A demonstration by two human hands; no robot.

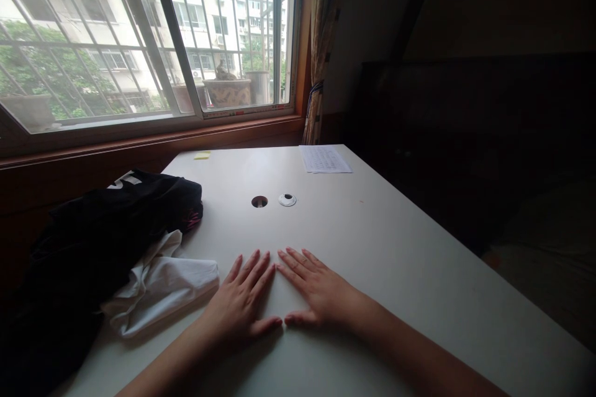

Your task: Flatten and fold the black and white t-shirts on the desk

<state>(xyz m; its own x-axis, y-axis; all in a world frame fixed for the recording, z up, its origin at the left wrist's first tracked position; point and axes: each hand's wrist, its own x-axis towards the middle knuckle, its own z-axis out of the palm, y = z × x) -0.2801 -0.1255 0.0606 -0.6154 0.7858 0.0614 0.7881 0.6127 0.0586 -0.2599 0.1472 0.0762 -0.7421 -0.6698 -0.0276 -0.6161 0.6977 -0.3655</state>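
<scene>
Both my hands lie palm down on the white table (391, 273), close together near its middle. My left hand (244, 298) is flat with its fingers stretched out and holds nothing. Close by its left side is a crumpled white cloth (167, 288). Beside it, my right hand (311, 288) also rests flat, fingers extended and slightly apart, with nothing in it. The two thumbs point at each other with a small gap between them, and the index fingertips nearly meet.
Dark clothing (116, 229) is heaped along the table's left edge. Beyond my hands are a round hole (259, 201) and a white ring-shaped cover (287, 200). Printed papers (326, 159) and a yellow slip (202, 155) lie at the far end, below a barred window (223, 37) and a curtain (321, 43).
</scene>
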